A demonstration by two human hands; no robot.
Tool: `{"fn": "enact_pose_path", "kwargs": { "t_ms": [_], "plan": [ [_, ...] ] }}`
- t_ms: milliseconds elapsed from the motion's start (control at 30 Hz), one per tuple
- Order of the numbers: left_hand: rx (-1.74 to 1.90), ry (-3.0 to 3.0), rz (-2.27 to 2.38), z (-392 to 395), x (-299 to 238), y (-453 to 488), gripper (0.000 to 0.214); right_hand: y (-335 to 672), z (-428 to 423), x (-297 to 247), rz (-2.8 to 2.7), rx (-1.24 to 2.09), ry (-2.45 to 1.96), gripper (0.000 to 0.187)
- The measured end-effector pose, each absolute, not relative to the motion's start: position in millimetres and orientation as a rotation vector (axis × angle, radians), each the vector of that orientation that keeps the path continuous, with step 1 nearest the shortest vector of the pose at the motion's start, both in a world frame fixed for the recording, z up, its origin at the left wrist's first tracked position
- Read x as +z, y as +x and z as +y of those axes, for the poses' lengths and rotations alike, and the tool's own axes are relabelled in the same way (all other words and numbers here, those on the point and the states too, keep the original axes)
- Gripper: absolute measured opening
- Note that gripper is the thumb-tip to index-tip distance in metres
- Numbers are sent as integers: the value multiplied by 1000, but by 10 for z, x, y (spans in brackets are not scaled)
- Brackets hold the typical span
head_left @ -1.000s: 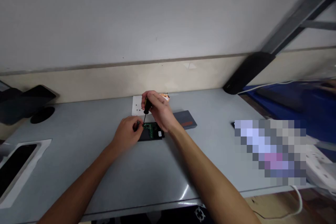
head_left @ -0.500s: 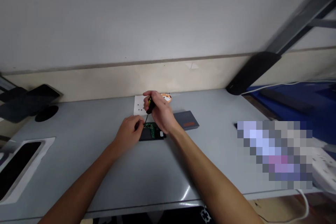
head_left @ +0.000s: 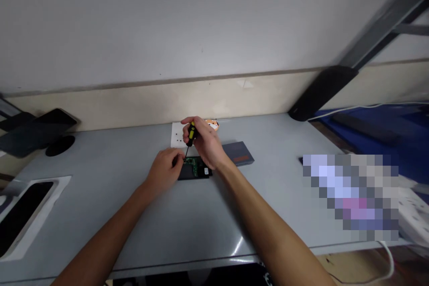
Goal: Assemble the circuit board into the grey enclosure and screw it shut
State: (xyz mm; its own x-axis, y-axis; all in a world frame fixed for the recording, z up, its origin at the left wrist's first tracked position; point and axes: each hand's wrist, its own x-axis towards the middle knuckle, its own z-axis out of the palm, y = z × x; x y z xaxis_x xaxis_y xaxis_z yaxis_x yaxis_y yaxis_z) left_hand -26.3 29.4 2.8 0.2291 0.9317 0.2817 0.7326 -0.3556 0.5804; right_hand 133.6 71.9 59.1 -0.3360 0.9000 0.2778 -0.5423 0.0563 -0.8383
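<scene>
My right hand (head_left: 206, 140) is closed round the black and yellow handle of a screwdriver (head_left: 191, 134). The thin shaft slants down to the top left part of an opened black electronic device (head_left: 193, 178), where a green circuit board (head_left: 195, 167) shows. Beside the shaft's lower end, my left hand (head_left: 165, 165) pinches thumb and fingers together at the device's left edge. Whatever lies between those fingertips is hidden. Behind the hands, a white sheet (head_left: 176, 128) bears several small dark screws (head_left: 177, 140).
A dark grey box (head_left: 239, 152) lies right of the device, and an orange and white animal-shaped item (head_left: 212, 125) sits behind. On the left is a phone (head_left: 25, 212) on white paper. A black cylinder (head_left: 318, 96) leans at the back right; a white power strip (head_left: 414, 210) is at right.
The screwdriver handle has turned slightly in my right hand, so more of its yellow shows. My left hand stays at the device's edge.
</scene>
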Motion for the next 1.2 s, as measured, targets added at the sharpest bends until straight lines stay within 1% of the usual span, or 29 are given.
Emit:
{"fn": "enact_pose_path", "kwargs": {
  "t_ms": [67,233,367,467,500,600,767,900,1033,1133,1200],
  "plan": [
    [859,2192,1556,296,24,-263,19,1351,708,592,-1148,1552,-467,27],
    [836,2197,1566,295,24,-272,18,1301,720,533,-1108,1452,-551,38],
    [833,2201,1537,292,38,-270,20,1275,738,532,-1154,1364,-555,31],
    [845,2197,1557,288,43,-261,20,1290,723,571,-1124,1464,-491,38],
    [855,2200,1558,287,42,-257,19,1296,712,583,-1111,1496,-482,36],
    [882,2207,1547,291,37,-251,20,1298,675,602,-1090,1517,-511,23],
    [878,2222,1541,302,25,-252,19,1256,643,582,-1081,1502,-529,33],
    [872,2214,1553,297,35,-246,19,1250,660,581,-1137,1411,-548,31],
    [863,2218,1536,283,47,-243,19,1312,690,601,-1102,1539,-436,38],
    [867,2208,1554,274,46,-247,19,1354,700,602,-1089,1587,-417,28],
    [865,2213,1564,273,44,-249,18,1359,699,598,-1090,1581,-427,25]
  ]
}}
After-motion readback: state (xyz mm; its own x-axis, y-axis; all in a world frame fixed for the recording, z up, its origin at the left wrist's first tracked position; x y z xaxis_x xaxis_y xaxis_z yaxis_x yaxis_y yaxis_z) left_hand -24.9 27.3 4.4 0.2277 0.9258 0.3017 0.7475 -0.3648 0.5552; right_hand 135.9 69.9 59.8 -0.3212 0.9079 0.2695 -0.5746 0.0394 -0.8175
